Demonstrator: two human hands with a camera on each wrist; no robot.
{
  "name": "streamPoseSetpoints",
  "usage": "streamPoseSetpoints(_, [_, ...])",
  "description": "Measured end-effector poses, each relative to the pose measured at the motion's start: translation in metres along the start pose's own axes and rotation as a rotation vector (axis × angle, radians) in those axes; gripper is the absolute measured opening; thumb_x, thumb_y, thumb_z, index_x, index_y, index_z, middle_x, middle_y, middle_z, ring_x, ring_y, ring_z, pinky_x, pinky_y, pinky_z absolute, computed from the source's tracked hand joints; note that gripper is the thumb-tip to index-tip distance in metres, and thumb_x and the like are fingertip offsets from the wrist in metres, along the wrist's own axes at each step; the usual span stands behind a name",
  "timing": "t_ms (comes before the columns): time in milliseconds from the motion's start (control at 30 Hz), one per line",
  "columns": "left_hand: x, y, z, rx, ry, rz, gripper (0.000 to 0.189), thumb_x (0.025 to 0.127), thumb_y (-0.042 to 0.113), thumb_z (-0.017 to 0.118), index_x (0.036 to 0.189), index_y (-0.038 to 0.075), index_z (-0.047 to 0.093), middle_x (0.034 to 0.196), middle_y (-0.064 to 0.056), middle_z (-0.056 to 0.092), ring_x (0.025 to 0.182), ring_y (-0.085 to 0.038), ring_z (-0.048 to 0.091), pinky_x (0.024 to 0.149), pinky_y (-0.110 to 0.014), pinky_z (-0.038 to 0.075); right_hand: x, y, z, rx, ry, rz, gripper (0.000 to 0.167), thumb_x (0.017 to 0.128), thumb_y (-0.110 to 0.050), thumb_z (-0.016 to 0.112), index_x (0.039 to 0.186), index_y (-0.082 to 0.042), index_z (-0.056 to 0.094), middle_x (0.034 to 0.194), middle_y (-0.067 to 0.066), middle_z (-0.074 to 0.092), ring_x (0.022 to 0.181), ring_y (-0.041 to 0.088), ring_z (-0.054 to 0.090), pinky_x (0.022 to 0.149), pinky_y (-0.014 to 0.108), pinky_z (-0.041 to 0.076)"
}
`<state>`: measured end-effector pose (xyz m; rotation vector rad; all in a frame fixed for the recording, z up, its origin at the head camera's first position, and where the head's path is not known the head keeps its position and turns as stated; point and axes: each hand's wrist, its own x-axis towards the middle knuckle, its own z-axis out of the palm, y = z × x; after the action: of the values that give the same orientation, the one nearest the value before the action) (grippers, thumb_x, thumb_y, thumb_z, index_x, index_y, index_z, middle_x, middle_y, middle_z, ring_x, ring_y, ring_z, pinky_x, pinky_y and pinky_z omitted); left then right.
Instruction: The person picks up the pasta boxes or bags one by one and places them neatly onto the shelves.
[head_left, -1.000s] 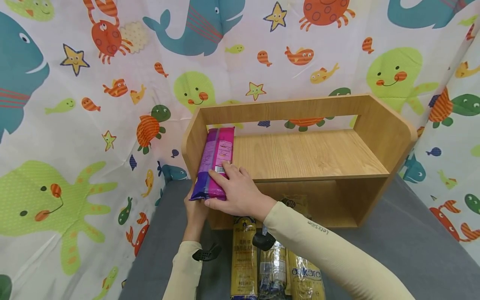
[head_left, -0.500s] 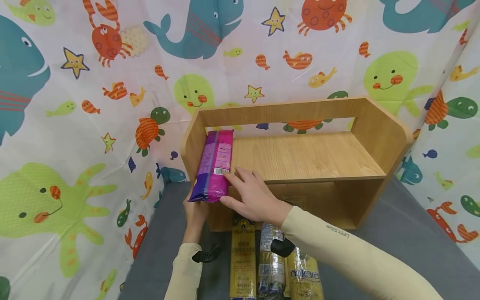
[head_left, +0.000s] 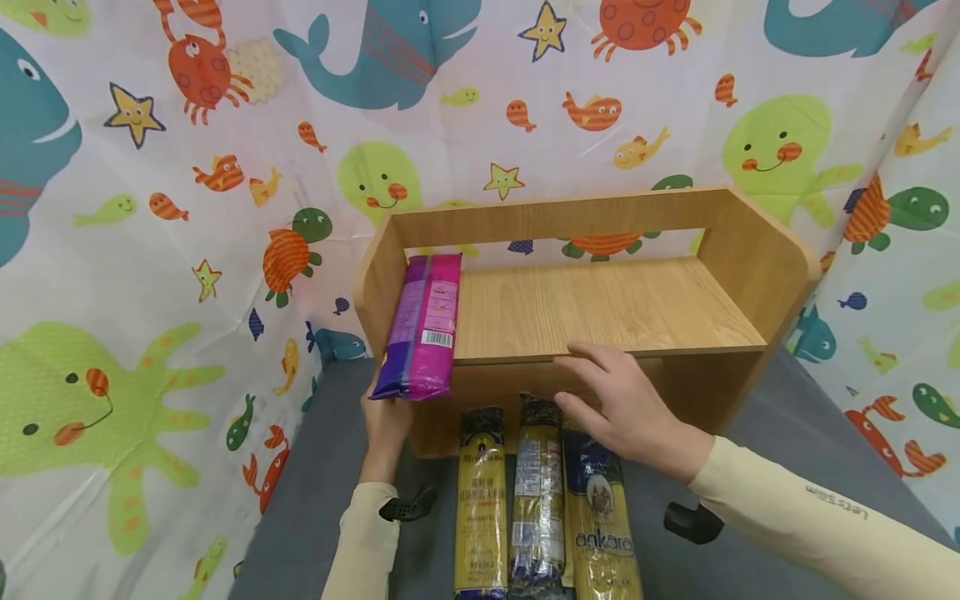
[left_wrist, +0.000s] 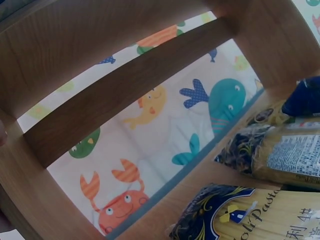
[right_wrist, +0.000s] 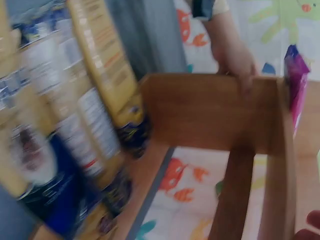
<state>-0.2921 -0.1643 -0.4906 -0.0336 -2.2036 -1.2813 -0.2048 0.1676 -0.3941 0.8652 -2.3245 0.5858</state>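
Note:
A pink and purple plastic packet [head_left: 426, 321] lies flat at the left end of the upper board of a wooden shelf [head_left: 600, 304], its near end jutting past the front edge. Below that end, my left hand [head_left: 387, 429] holds the shelf's left side panel; the right wrist view shows the left hand [right_wrist: 234, 55] with its thumb over the panel's edge. My right hand [head_left: 630, 408] hovers in front of the shelf, fingers loosely extended, holding nothing. Under it stand pasta packs: a Moli pack [head_left: 482, 508], a clear-wrapped pack [head_left: 537, 492] and an Ankara pack [head_left: 600, 517].
The pasta packs lean with their tops into the lower compartment [left_wrist: 150, 220]. A grey surface [head_left: 300, 500] carries the shelf. Behind hangs a white curtain [head_left: 247, 83] printed with sea animals.
My right hand has come off the pink and purple packet and moved right, uncovering the pasta packs. The left hand stays at the side panel, and the packet keeps its place.

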Motion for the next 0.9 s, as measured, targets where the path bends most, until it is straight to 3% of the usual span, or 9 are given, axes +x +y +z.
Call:
streamPoseSetpoints(167, [0.0,0.0,0.001,0.005,0.004,0.008,0.04,0.099,0.014,0.064,0.136,-0.001,0.059,0.126,-0.026,0.069,0.116,-0.044,0.067,0.097,-0.06,0.053,-0.034,0.019,-0.008,-0.046,0.064,-0.032,0.051,0.106,-0.047,0.049,0.121,-0.004,0.07,0.127,0.022,0.065,0.113,0.04,0.062,0.091,0.06,0.046])
streamPoseSetpoints(233, [0.0,0.0,0.001,0.01,0.004,0.0,0.04,0.099,0.015,0.064,0.135,-0.001,0.06,0.126,-0.026,0.069,0.116,-0.044,0.067,0.096,-0.06,0.053,-0.05,0.025,-0.007,-0.054,0.064,-0.017,0.049,0.105,-0.046,0.051,0.12,-0.004,0.07,0.126,0.022,0.066,0.111,0.039,0.063,0.088,0.059,0.047])
streamPoseSetpoints(300, [0.0,0.001,0.001,0.017,0.004,-0.011,0.04,0.099,0.016,0.063,0.136,-0.001,0.059,0.126,-0.027,0.069,0.116,-0.045,0.067,0.097,-0.06,0.052,-0.067,0.028,-0.004,-0.061,0.036,0.028,0.038,0.101,-0.037,0.062,0.121,-0.005,0.07,0.125,0.021,0.066,0.11,0.038,0.065,0.085,0.059,0.049])
streamPoseSetpoints(433, [0.0,0.002,0.001,0.02,-0.005,-0.041,0.042,0.099,0.017,0.063,0.137,0.0,0.059,0.129,-0.026,0.068,0.119,-0.044,0.065,0.099,-0.06,0.051,-0.103,0.031,0.008,-0.058,-0.073,0.199,0.041,0.087,-0.02,0.079,0.126,-0.009,0.068,0.127,0.017,0.065,0.109,0.036,0.067,0.082,0.057,0.053])
streamPoseSetpoints(533, [0.001,0.001,0.001,0.014,-0.019,-0.058,0.043,0.1,0.019,0.063,0.138,0.001,0.058,0.131,-0.025,0.067,0.121,-0.043,0.065,0.101,-0.059,0.051,-0.127,0.03,0.02,-0.034,-0.154,0.339,0.044,0.088,-0.021,0.079,0.129,-0.01,0.066,0.126,0.014,0.066,0.108,0.034,0.068,0.081,0.053,0.056])
streamPoseSetpoints(633, [0.001,0.0,0.002,0.021,-0.023,-0.065,0.043,0.101,0.02,0.061,0.139,0.001,0.058,0.132,-0.024,0.067,0.123,-0.043,0.064,0.101,-0.059,0.05,-0.147,0.028,0.03,0.006,-0.229,0.462,0.045,0.091,-0.025,0.076,0.132,-0.009,0.065,0.124,0.012,0.067,0.098,0.025,0.07,0.073,0.041,0.058])
streamPoseSetpoints(800, [0.001,0.001,0.002,0.005,-0.036,-0.108,0.044,0.102,0.023,0.061,0.141,0.004,0.057,0.134,-0.023,0.066,0.121,-0.041,0.065,0.101,-0.058,0.051,-0.173,0.023,0.046,0.2,-0.36,0.667,0.051,0.096,-0.034,0.07,0.139,-0.008,0.06,0.126,0.015,0.066,0.072,-0.002,0.058,0.062,0.025,0.048])
streamPoseSetpoints(900, [0.001,0.002,0.001,-0.006,-0.029,-0.116,0.042,0.101,0.023,0.061,0.138,0.004,0.059,0.13,-0.023,0.068,0.116,-0.041,0.067,0.098,-0.058,0.053,-0.185,0.018,0.055,0.329,-0.412,0.763,0.056,0.097,-0.037,0.068,0.142,-0.006,0.056,0.128,0.019,0.064,0.066,-0.004,0.057,0.06,0.024,0.048])
